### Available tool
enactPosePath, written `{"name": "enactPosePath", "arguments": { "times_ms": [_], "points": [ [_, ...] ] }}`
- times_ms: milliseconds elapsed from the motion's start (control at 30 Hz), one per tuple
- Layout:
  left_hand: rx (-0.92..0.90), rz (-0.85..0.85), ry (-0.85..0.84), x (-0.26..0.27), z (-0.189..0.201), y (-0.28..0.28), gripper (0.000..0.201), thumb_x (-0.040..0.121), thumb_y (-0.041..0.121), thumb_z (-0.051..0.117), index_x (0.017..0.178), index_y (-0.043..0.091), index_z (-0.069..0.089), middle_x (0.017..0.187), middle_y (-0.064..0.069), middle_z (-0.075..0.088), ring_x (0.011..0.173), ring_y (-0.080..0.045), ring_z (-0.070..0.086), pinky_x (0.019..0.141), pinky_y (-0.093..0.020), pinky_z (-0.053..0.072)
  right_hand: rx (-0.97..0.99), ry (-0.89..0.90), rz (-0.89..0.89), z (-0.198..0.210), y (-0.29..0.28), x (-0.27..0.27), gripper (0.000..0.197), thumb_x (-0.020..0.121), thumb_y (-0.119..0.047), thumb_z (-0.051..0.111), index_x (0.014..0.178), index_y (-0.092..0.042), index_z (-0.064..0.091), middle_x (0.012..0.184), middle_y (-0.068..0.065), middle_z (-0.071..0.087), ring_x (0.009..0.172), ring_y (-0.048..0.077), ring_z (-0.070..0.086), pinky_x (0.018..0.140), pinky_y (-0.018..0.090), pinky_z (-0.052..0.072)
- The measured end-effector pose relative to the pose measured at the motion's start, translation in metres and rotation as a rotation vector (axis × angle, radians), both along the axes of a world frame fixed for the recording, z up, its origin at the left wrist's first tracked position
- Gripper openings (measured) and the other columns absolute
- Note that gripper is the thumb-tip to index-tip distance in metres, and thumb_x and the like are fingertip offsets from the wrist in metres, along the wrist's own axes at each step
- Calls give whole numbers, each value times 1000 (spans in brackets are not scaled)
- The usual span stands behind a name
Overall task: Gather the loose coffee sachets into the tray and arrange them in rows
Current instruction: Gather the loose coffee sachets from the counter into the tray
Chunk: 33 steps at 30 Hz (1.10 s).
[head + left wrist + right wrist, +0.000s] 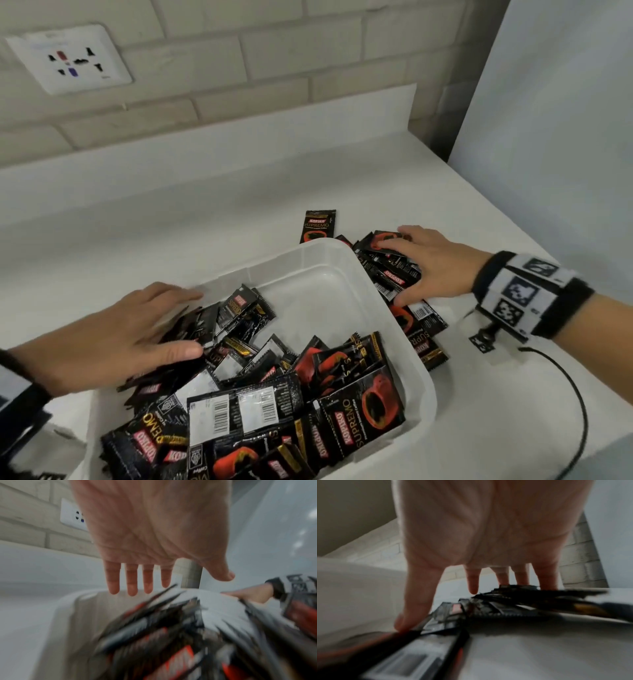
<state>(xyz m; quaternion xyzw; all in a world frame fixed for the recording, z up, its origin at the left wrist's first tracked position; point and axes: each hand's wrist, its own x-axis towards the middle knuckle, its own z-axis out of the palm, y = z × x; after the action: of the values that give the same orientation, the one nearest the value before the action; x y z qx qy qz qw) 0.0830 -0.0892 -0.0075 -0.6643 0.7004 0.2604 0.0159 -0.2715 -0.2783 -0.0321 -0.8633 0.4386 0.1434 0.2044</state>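
A white plastic tray (423, 383) on the counter holds a jumbled heap of black-and-red coffee sachets (274, 411). My left hand (185, 323) lies over the sachets at the tray's left rim. In the left wrist view its fingers (132, 580) are straight above the blurred sachets (154, 635). My right hand (404, 274) rests flat, fingers spread, on a pile of loose sachets (394, 274) just right of the tray. In the right wrist view its fingertips (520, 577) touch that pile (505, 601). One sachet (318, 226) lies alone behind the tray.
More loose sachets (421, 329) lie against the tray's right wall. A black cable (579, 407) loops on the counter at the right. A white panel (548, 137) stands at the right, with a brick wall and socket (72, 58) behind. Bare counter stretches left of the lone sachet.
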Motion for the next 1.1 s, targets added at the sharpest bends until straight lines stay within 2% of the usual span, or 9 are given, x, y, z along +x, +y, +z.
{"name": "enactPosePath", "arguments": {
  "times_ms": [67,133,267,433,600,733,900,1000,1100],
  "points": [
    [-130,25,27,-2,15,-4,69,54,97,28,118,76,16,120,47,24,119,-1,38,102,-33,35,-37,77,43,-3,-2,8,92,71,-56,66,143,-42,10,152,-1,9,139,24,13,108,45,30],
    [-264,67,85,-4,30,-7,61,62,91,34,120,73,26,120,46,32,113,-3,47,93,-36,43,-100,110,84,-5,-4,13,83,77,-51,61,143,-41,12,148,2,21,133,24,26,101,40,38],
    [-444,130,256,-16,49,-11,50,69,86,36,115,67,40,118,35,47,107,10,49,86,-24,43,-226,149,180,-10,2,12,67,90,-30,46,145,-35,9,140,7,33,116,25,45,81,32,43],
    [-482,137,349,-39,52,-9,45,73,82,39,113,63,46,117,28,53,104,8,53,86,-15,43,-305,81,195,-9,7,6,62,94,-14,36,146,-28,4,132,8,42,97,24,55,65,28,40],
    [-390,133,355,-59,52,-19,48,67,86,39,111,68,41,116,31,52,106,8,53,86,-11,44,-255,-94,83,9,5,-3,55,97,-13,34,145,-24,11,118,11,55,83,25,56,70,33,47],
    [-356,133,415,-87,51,-36,52,64,73,49,112,55,48,114,32,52,106,9,52,86,-12,45,-140,-331,-123,24,-2,-15,49,96,-13,37,141,-28,23,101,11,62,80,26,61,69,33,50],
    [-236,215,565,-123,54,-60,52,69,62,66,113,48,43,112,22,56,103,4,55,90,-24,50,45,-734,-257,55,3,-19,41,93,-12,47,130,-27,38,110,-2,61,86,13,65,69,24,53],
    [-163,273,627,-133,58,-69,79,58,64,72,125,42,36,119,18,52,101,1,59,88,-25,51,257,-946,-239,75,20,-11,37,91,-7,48,118,-31,43,97,-9,66,72,6,68,57,16,53],
    [-60,362,765,-139,60,-71,91,59,60,72,136,32,32,119,10,56,99,-5,63,80,-27,55,480,-1119,-151,84,35,4,40,89,1,49,111,-33,49,96,-8,69,83,10,68,69,24,57]
  ]
}}
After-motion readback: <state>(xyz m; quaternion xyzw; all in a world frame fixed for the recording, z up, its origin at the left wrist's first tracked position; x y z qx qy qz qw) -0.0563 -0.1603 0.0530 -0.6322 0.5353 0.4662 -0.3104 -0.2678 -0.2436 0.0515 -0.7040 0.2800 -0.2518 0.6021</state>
